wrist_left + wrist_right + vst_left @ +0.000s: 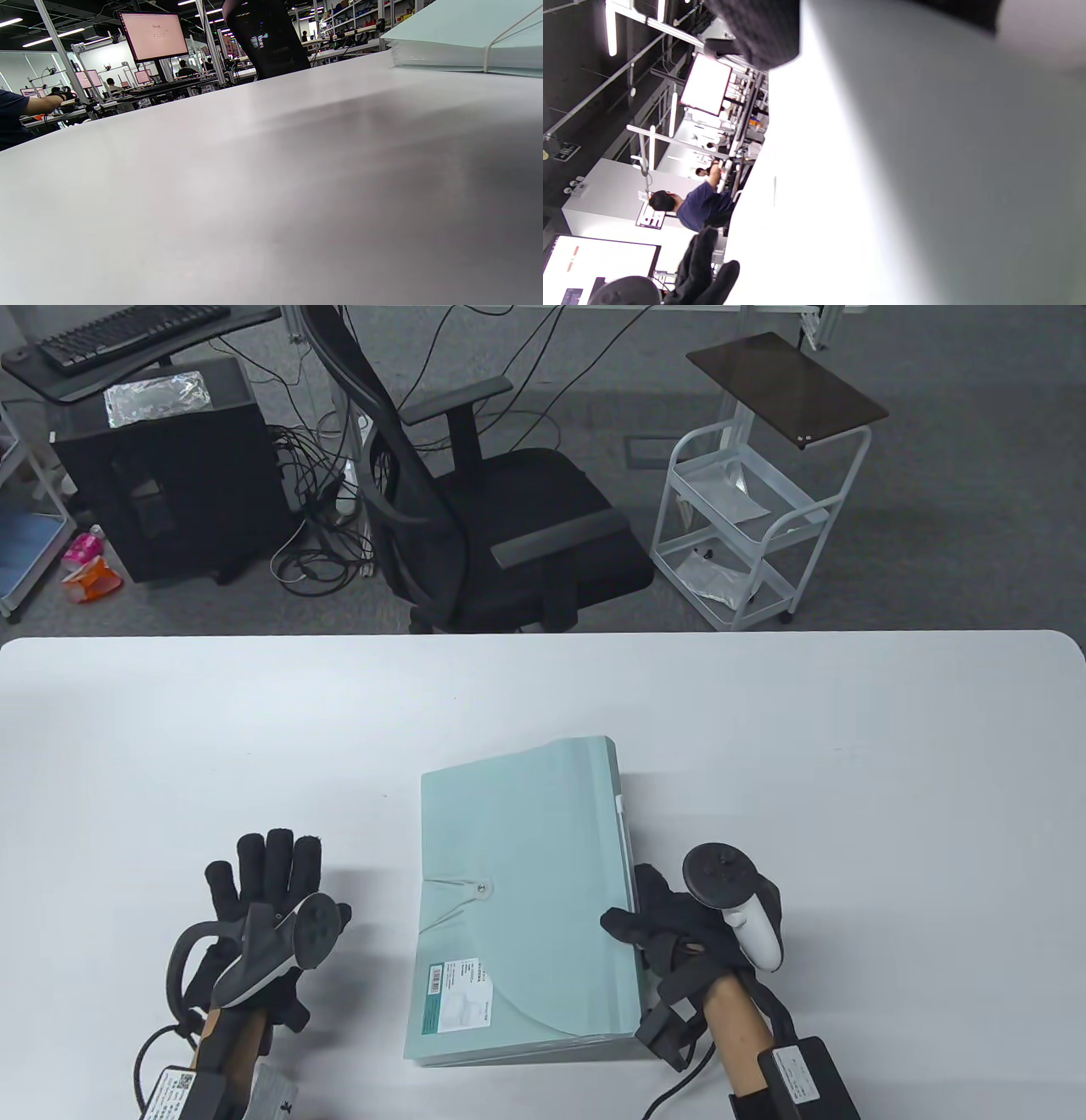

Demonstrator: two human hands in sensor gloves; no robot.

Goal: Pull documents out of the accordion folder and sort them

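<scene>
I am reading, near to far — left hand (270, 909) lying flat on the white table (170, 746), fingers spread, gripping nothing; right hand (679, 925) pinching the closed mint accordion folder's (526, 891) right edge — the folder lying flat mid-table.

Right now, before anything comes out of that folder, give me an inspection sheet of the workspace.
Surface: white table, bare around the folder.
Job's things: pale green accordion folder lying flat, flap closed, elastic looped on its button; no documents out.
Clutter: nothing seen on the table.
Hands: left hand flat on the table, fingers spread, apart from the folder; right hand touching the folder's right edge.
Cables: wrist leads at the near edge.
Surroundings: office chair, white cart.
</scene>
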